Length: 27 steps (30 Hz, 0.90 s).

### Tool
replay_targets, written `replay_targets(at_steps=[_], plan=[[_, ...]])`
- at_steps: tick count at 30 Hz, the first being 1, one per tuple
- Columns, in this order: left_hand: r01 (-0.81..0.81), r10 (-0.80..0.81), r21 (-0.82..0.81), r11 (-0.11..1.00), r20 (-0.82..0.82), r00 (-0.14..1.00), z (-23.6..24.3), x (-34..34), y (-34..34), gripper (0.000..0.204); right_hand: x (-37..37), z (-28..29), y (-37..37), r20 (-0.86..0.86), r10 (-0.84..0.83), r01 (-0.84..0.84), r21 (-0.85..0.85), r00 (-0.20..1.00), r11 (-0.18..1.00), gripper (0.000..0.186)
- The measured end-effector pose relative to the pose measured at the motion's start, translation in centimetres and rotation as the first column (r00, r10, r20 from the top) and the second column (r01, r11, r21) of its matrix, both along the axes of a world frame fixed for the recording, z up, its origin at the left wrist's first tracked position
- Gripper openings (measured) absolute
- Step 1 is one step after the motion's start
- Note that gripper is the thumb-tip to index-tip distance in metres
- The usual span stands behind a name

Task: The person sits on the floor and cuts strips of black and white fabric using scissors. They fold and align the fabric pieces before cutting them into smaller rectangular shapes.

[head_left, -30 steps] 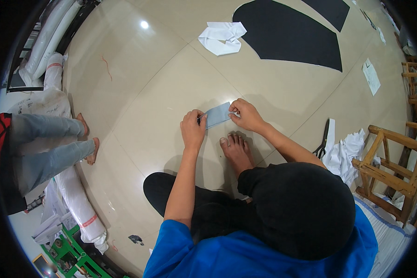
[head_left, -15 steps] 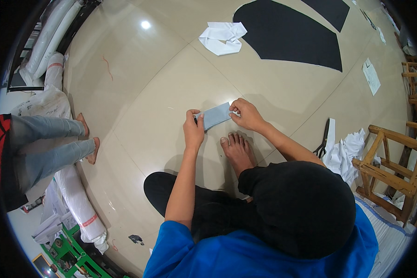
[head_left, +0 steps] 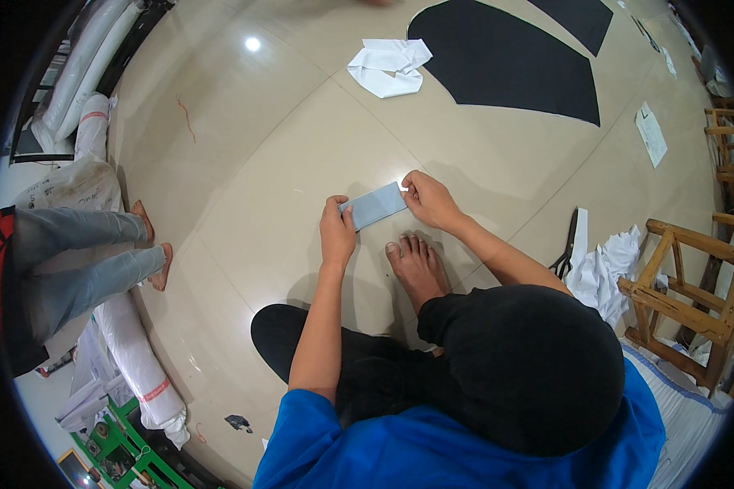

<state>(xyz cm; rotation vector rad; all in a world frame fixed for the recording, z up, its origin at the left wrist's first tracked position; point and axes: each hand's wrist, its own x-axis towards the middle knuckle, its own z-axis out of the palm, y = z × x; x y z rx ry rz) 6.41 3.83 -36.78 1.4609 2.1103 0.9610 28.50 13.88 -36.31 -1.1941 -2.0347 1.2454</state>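
Note:
A flat, light-blue rectangular piece (head_left: 373, 207) is held up between my two hands, over the floor just beyond my bare foot (head_left: 420, 273). I cannot tell what it is made of. My left hand (head_left: 337, 230) grips its left end, thumb on top and fingers behind. At the opposite end my right hand (head_left: 429, 201) is closed in a pinch at the corner, where a small bit of white shows by the fingertips.
Black cut fabric (head_left: 514, 69) and a folded white cloth strip (head_left: 390, 68) lie ahead. Black scissors (head_left: 566, 244) and crumpled white material (head_left: 610, 273) are at the right beside a wooden stool (head_left: 685, 285). A person in jeans (head_left: 98, 265) stands left, near wrapped rolls (head_left: 139, 359).
The piece lies flatter and neater in my hands, its loose lower edge no longer showing. My hands have barely moved. A blurred skin-toned shape has appeared at the top edge.

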Motion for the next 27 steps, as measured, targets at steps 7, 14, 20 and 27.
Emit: replay_targets(at_steps=[7, 14, 20, 27], plan=[[0.042, -0.043, -0.03, 0.999, -0.009, 0.999, 0.2, -0.2, 0.0, 0.016, -0.4, 0.4, -0.1, 0.076, -0.004, 0.001, 0.037, 0.997, 0.999, 0.025], [0.024, -0.029, -0.082, 0.996, -0.057, 0.998, 0.9, 0.0, -0.1, 0.02, -0.5, -0.1, 0.1, 0.08, -0.008, 0.003, 0.057, 0.997, 0.998, 0.028], [-0.084, 0.054, -0.098, 0.992, -0.274, 0.96, 1.0, 0.1, -1.0, 0.034, -1.0, -2.5, -0.4, 0.108, -0.019, 0.011, 0.078, 0.994, 0.997, 0.03], [-0.171, 0.172, -0.162, 0.972, -0.006, 0.985, 0.7, -0.3, -1.1, 0.04, 0.9, -1.5, 0.1, 0.024, 0.074, -0.075, 0.011, 0.997, 0.997, 0.031]])
